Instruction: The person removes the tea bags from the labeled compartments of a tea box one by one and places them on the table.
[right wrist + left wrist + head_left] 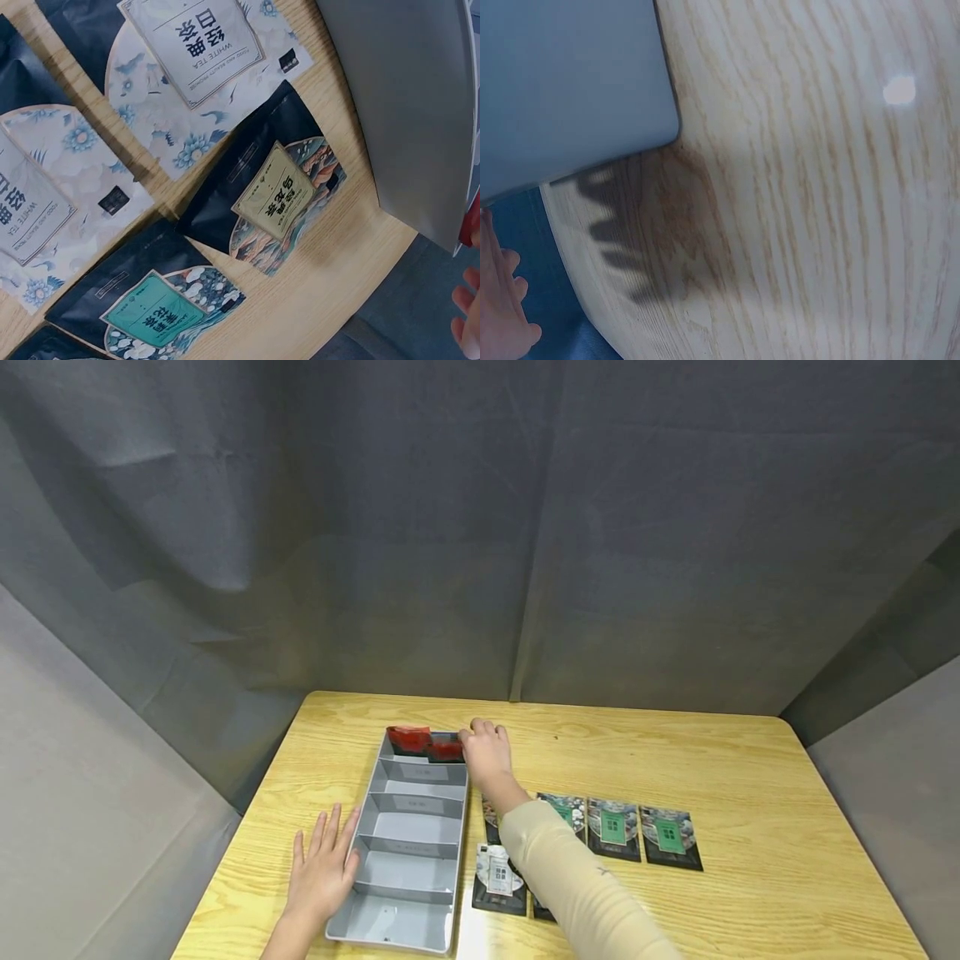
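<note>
A long grey compartment box lies on the table. Two red tea packets stand in its far compartment: a taller left one and a lower right one. My right hand is at that compartment's right wall, its fingers pinching the right packet's edge. In the right wrist view, a strip of red packet shows at the fingertips, the rest hidden behind the box wall. My left hand has its fingers spread, resting along the box's near left side. The other compartments hold no packets.
Right of the box, dark tea packets lie in rows: green-labelled ones, white tea packets and an oolong-coloured one with a yellow label. My right sleeve covers some. A grey curtain hangs behind the table.
</note>
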A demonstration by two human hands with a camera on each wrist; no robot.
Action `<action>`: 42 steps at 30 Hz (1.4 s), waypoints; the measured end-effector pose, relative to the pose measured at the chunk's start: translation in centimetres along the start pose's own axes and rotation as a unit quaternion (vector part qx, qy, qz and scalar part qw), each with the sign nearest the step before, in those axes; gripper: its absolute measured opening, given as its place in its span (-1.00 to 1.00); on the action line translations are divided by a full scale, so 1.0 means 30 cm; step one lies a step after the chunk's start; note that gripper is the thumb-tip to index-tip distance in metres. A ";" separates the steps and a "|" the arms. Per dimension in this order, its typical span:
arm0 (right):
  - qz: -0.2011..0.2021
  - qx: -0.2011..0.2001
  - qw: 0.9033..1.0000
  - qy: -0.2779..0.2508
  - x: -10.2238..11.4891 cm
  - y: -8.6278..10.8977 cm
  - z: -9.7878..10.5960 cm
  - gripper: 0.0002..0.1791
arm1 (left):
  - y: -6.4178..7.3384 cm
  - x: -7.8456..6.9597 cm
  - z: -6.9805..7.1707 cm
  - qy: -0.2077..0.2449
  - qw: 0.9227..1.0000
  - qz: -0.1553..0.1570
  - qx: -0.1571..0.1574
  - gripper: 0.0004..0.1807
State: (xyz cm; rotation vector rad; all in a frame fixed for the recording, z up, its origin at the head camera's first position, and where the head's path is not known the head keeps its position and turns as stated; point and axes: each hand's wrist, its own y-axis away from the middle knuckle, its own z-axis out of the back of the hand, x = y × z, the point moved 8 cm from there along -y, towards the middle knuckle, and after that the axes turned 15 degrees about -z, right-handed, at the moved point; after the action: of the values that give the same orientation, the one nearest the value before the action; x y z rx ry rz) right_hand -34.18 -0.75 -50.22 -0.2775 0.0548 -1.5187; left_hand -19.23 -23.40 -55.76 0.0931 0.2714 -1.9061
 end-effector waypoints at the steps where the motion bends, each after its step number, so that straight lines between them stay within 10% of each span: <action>1: 0.000 0.005 1.000 0.003 0.002 0.001 -0.002 -0.82 | 0.000 0.000 -0.002 -0.001 1.000 0.001 0.004 -0.41; 14: 0.019 0.000 1.000 -0.005 0.015 0.014 -0.006 -0.85 | -0.004 0.008 -0.013 -0.008 0.999 0.009 0.032 -0.40; 26: 0.049 -0.058 0.994 -0.083 0.018 0.028 0.127 -0.88 | -0.002 0.008 -0.007 -0.007 0.999 0.010 0.029 -0.40; 42: 0.071 -0.182 0.960 -0.202 -0.126 0.139 0.354 -0.94 | 0.003 0.002 0.004 0.009 1.000 0.003 0.013 -0.41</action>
State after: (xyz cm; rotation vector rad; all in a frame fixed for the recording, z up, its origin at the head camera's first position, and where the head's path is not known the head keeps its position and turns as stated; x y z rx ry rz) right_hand -28.11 4.66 -41.36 -0.8571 0.0280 -1.2787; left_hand -19.17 -23.51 -55.65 0.1268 0.2587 -1.9045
